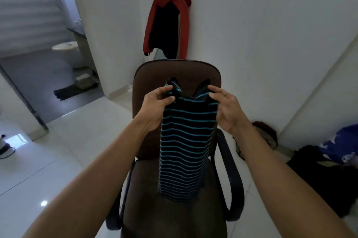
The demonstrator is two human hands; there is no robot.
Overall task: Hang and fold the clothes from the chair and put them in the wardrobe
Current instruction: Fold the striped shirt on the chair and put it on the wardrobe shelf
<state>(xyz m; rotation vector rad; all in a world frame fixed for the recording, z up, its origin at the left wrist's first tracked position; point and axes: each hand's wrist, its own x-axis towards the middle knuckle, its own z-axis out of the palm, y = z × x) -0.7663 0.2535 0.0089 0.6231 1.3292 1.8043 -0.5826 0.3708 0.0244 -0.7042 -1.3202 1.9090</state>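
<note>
**Inspector:** While the hands are raised over the brown office chair [175, 74], what is held, and how?

**Onlooker:** A black tank top with teal stripes [184, 150]. The left hand [158, 102] pinches one shoulder strap and the right hand [226, 109] has its fingers curled on the other. The top hangs full length in front of the backrest, hem down at six o'clock over the seat. I cannot tell whether the hem touches the seat.

**Inspector:** Step in hand?

**Onlooker:** In my judgement, the top is being spread by the shoulders, ready for folding or hanging.

**Inspector:** Next move?

**Onlooker:** Probably a hanger or a flat surface, and I see neither, nor the wardrobe. A red jacket [168, 24] hangs on the wall at twelve o'clock. Dark and blue clothing [329, 164] lies heaped on the floor at four o'clock.
</note>
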